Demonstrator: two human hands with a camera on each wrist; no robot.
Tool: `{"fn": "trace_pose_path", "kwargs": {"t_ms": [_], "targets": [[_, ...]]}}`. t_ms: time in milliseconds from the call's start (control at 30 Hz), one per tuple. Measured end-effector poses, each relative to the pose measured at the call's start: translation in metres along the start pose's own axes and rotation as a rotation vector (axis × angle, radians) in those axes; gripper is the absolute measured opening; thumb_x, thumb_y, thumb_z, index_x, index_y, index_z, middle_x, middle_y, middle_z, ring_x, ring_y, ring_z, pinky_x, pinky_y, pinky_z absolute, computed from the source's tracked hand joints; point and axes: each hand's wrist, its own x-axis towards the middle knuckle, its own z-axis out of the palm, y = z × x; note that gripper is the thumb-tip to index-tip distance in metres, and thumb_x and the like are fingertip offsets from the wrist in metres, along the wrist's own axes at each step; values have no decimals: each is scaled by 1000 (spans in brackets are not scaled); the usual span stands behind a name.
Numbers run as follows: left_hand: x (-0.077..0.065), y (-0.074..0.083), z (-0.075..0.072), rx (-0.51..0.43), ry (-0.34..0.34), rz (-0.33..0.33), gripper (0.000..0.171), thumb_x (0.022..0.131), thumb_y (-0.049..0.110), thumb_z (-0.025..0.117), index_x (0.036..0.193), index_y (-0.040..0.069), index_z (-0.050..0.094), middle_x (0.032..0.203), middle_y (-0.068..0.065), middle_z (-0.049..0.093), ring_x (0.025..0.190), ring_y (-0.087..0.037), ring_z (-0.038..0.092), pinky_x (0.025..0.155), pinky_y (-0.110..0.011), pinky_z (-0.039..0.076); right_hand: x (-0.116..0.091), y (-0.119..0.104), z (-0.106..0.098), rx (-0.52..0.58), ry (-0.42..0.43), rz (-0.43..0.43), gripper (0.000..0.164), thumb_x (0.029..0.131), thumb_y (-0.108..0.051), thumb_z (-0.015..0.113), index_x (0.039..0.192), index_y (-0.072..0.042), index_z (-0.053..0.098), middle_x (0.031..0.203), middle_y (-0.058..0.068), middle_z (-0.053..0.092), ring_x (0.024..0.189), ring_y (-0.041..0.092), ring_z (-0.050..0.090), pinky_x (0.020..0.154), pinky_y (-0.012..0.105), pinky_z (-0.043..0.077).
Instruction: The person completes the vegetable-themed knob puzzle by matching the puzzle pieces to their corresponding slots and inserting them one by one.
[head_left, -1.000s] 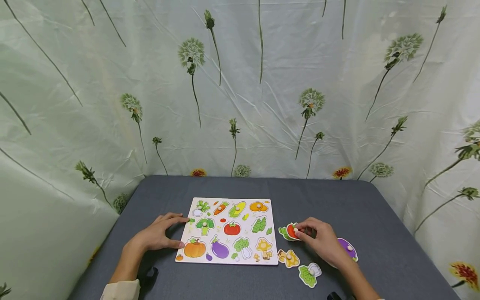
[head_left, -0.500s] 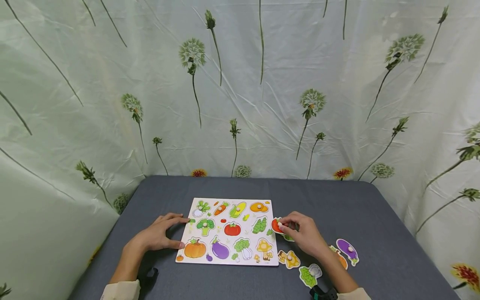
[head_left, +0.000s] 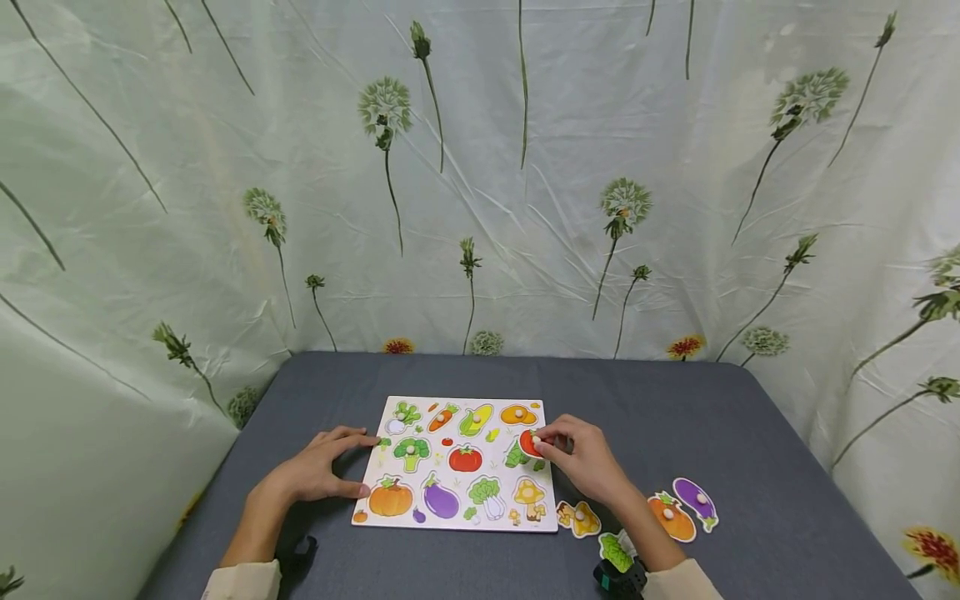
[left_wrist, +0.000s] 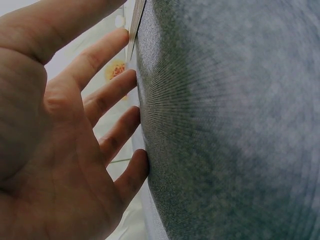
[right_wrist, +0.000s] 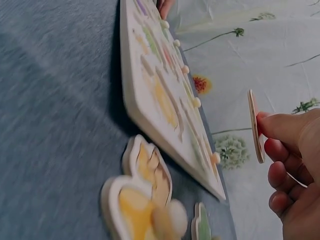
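My right hand (head_left: 588, 460) pinches a tomato puzzle piece (head_left: 528, 443) by its knob, above the right side of the vegetable peg puzzle board (head_left: 446, 522). In the right wrist view the held tomato piece (right_wrist: 256, 127) is seen edge-on, raised clear of the board. The printed tomato recess (head_left: 465, 458) lies to its left. The fingers and thumb of my left hand (head_left: 318, 465) are spread, with tips touching the board's left edge. Knobbed pieces such as the carrot (head_left: 441, 417), corn (head_left: 475, 420) and broccoli (head_left: 410, 452) sit in the board.
Right of the board lie a mushroom piece (head_left: 581, 518), a leafy green piece (head_left: 615, 552) partly covered by the wrist strap, a pumpkin piece (head_left: 672, 518) and an eggplant piece (head_left: 693, 497). Another green piece (right_wrist: 202, 225) shows near the board. A dandelion-print curtain (head_left: 495, 167) hangs behind the table.
My right hand has lifted the tomato piece off the green piece and carried it left over the board's edge. The pumpkin piece has come into sight. My left hand stays still.
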Motion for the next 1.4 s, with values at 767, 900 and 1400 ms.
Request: {"fn": "trace_pose_path", "kwargs": {"t_ms": [767,900,1400], "targets": [[1,0,0,7,-5,-30,83,72,52,89,145,25,60,156,-15,46,140,-44,38,106,-75,33,30,-19,41,35,-49,-54,4,93,-18,78,97,-19,79,84,-9,62,75,9,52,66,23,42],[1,1,0,1,-4,-28,83,72,52,89,145,24,60,156,-16,46,140,-45,38,106,-75,33,33,-20,49,39,-75,-66,5,94,-19,77,98,-18,79,86,-8,63,76,9,52,67,23,44],[1,1,0,-5,-3,-26,83,72,51,90,145,24,60,155,-16,46,141,-45,37,106,-75,33,40,-36,77,-7,-91,-55,8,93,-17,78,94,-10,79,82,-8,59,74,7,48,67,22,41]]}}
